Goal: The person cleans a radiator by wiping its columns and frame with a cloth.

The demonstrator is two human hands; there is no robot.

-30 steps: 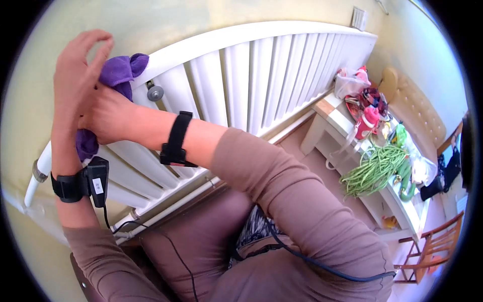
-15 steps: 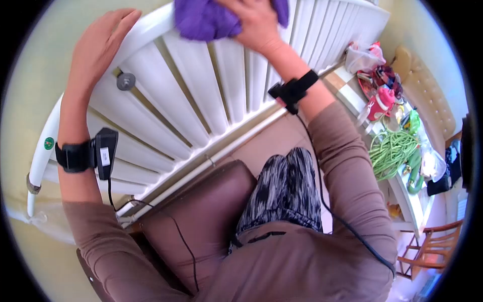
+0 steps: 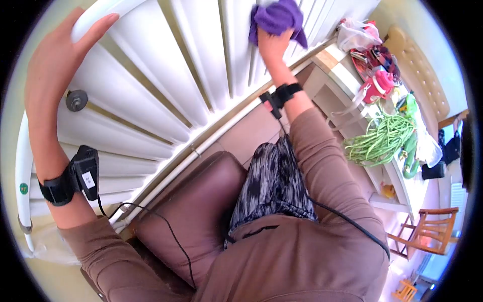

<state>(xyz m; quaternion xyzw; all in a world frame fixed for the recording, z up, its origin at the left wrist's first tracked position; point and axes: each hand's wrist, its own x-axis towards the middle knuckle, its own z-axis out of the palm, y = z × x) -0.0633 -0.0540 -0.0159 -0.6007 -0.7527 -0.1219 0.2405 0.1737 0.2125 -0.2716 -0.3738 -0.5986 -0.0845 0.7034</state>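
Purple cloth [image 3: 278, 19] sits bunched against the front of the white radiator [image 3: 146, 55], toward its right end. At the radiator's left end, the left hand [image 3: 53, 65] is clamped on the curved top edge, thumb in front. Just beside it, a round grey metal fitting [image 3: 76, 100] juts from the ribs. A black strap [image 3: 58, 190] with a small box circles the left wrist, its cord trailing over a brown padded seat [image 3: 193, 201]. That seat stands close against the radiator's lower edge, where a white pipe [image 3: 196, 152] runs. Farther right, the right hand [image 3: 274, 46] is clamped on the cloth. Past it stands a table [image 3: 328, 60]: a plastic bag [image 3: 354, 36] at the corner nearest the radiator, then a pink bottle [image 3: 377, 86], green beans [image 3: 382, 138] spilling over the near edge, and a cucumber [image 3: 410, 155] toward the opposite end. A wooden chair [image 3: 432, 231] is at far right.
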